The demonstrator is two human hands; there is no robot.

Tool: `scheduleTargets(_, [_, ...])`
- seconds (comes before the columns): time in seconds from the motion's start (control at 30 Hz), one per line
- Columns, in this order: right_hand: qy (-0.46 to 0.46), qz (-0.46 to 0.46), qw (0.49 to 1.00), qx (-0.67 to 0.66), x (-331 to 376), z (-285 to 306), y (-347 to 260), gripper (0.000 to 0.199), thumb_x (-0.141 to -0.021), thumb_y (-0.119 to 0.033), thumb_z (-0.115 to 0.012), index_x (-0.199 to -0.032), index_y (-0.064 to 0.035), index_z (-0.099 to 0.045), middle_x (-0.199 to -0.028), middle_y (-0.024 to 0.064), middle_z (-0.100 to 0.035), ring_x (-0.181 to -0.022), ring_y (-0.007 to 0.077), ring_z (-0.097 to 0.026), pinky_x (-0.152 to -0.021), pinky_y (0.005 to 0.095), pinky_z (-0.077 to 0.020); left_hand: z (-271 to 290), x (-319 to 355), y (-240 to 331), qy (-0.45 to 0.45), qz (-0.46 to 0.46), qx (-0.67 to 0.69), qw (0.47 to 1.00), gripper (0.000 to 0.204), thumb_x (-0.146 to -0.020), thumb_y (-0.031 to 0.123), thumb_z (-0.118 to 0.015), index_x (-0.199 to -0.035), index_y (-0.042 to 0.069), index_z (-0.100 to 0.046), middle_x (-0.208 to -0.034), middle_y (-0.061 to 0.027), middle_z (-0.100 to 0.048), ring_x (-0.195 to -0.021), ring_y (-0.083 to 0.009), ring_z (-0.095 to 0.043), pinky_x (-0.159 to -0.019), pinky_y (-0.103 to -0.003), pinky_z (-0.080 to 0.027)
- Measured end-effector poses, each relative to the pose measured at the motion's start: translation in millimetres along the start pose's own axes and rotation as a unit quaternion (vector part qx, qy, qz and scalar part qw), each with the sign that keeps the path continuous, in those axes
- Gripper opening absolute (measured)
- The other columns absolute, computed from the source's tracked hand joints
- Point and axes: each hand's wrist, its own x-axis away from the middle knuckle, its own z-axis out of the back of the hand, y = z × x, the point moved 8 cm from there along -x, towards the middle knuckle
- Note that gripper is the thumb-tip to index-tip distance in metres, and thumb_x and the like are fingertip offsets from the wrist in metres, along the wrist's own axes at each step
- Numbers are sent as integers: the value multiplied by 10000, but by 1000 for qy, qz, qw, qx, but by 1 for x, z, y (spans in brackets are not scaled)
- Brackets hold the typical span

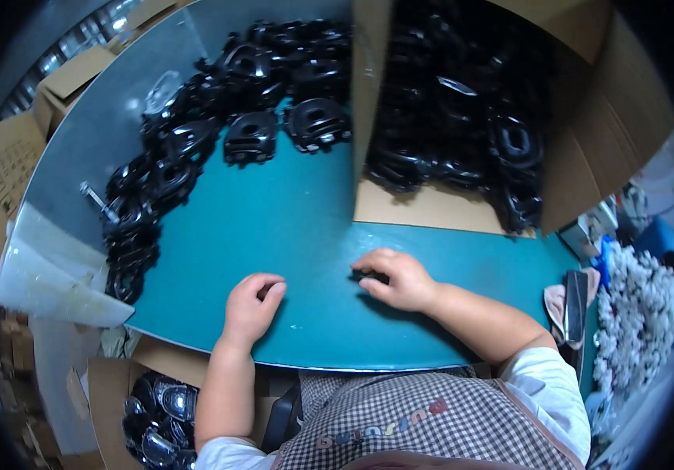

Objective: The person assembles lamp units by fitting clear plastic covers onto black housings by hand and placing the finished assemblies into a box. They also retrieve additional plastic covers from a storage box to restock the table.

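My right hand [406,280] is just above the green tabletop [290,211], right of the middle. Its thumb and fingers close on a small black part [366,275], mostly hidden by the hand. To its left, my left hand [252,307] is curled near the table's front edge, thumb tip close to the fingertips. Whether anything sits in that pinch is hidden. Beyond both hands, shiny black plastic parts [251,138] with oval loops lie in a curved heap along the table's left and far sides. None of these touches my hands.
A large cardboard box [439,207] on its side holds many similar black parts at the far right. White fluffy pieces [638,329] are heaped at the right edge, near a dark oblong tool [575,305]. Below the table, another box [110,399] contains black parts.
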Motion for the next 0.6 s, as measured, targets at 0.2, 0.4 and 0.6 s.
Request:
scheduleTargets(0.2, [-27, 73, 996, 48, -31, -41, -27, 311, -827, -197, -698, -1111, -74, -675, -1158, 112, -647, -1039, 319, -617, -949, 430, -479, 104, -88, 30, 124, -160, -159, 966, 259, -835, 211, -731, -1041, 59, -690, -956, -122, -682, -769, -270, -657, -702, -349, -541])
scheduleTargets(0.4, [-27, 79, 996, 37, -33, -34, -28, 247, -812, -182, -702, -1031, -66, -695, -1096, 105, -659, -1022, 292, -623, -918, 418, -485, 191, -253, -9, 251, -99, -370, 889, 457, -879, 344, -669, -1250, 82, -623, -1202, -149, -643, -1124, -332, -597, -973, -431, -472])
scheduleTargets(0.6, [-46, 46, 996, 59, -34, -37, -21, 173, -796, -185, -716, -944, -96, -705, -1074, 60, -667, -1031, 243, -629, -896, 387, -487, 226, -378, -77, 184, 127, -528, 819, 443, -907, 265, -563, -1334, 152, -583, -1369, -106, -555, -1324, -286, -465, -1056, -453, -411])
